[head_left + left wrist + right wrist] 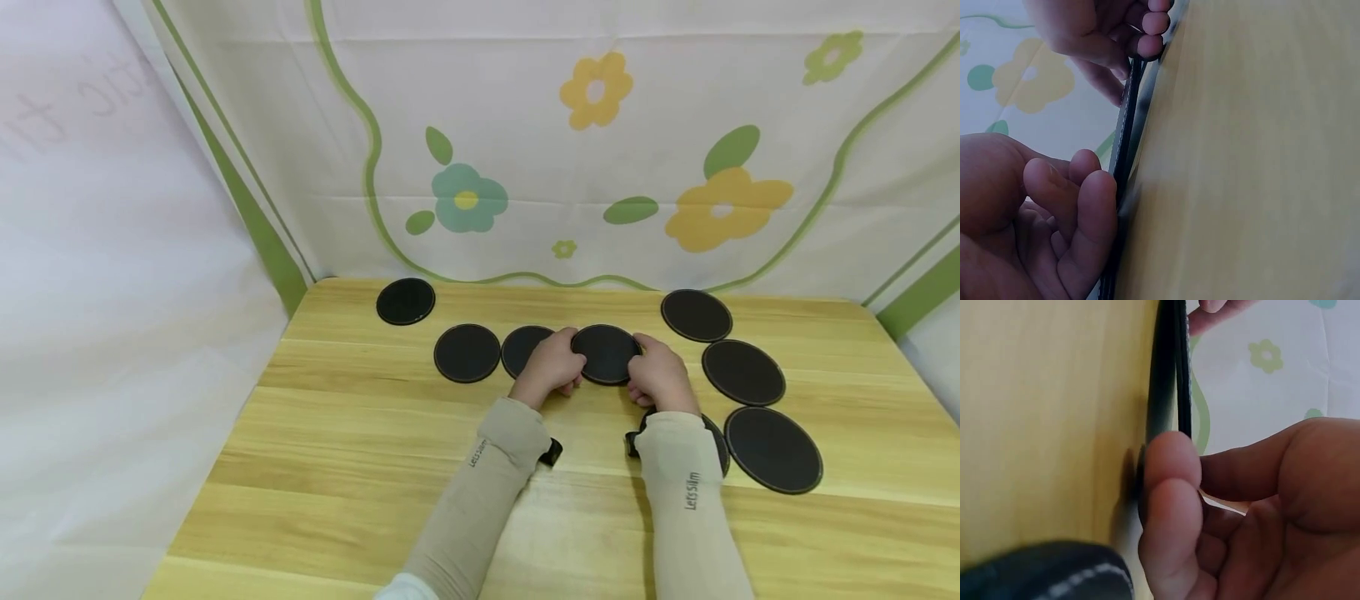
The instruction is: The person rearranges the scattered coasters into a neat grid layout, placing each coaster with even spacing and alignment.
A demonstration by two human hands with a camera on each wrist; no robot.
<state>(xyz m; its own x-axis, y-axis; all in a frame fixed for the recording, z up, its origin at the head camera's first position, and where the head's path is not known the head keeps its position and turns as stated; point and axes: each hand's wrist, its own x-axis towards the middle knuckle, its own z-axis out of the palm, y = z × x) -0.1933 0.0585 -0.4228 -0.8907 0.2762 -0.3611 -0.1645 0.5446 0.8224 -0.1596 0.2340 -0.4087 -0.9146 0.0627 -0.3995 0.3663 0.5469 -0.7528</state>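
Note:
Both hands meet at one round black coaster [606, 355] with a stitched rim. My left hand [551, 364] pinches its left edge, fingers curled. On the opposite edge my right hand [662, 372] grips it between thumb and fingers, as the right wrist view shows close up. Seen edge-on there, the coaster [1184, 381] stands slightly off the tabletop. A second coaster [517, 354] lies just left of it, partly hidden behind the left hand. Touching that one is another coaster [467, 353].
A lone coaster [406, 301] lies at the table's back left. On the right, a slanting row holds a back coaster [696, 315], a middle coaster [743, 372] and a front coaster [774, 450]. The right sleeve [682, 492] partly covers one more. A flowered curtain [525, 125] hangs behind.

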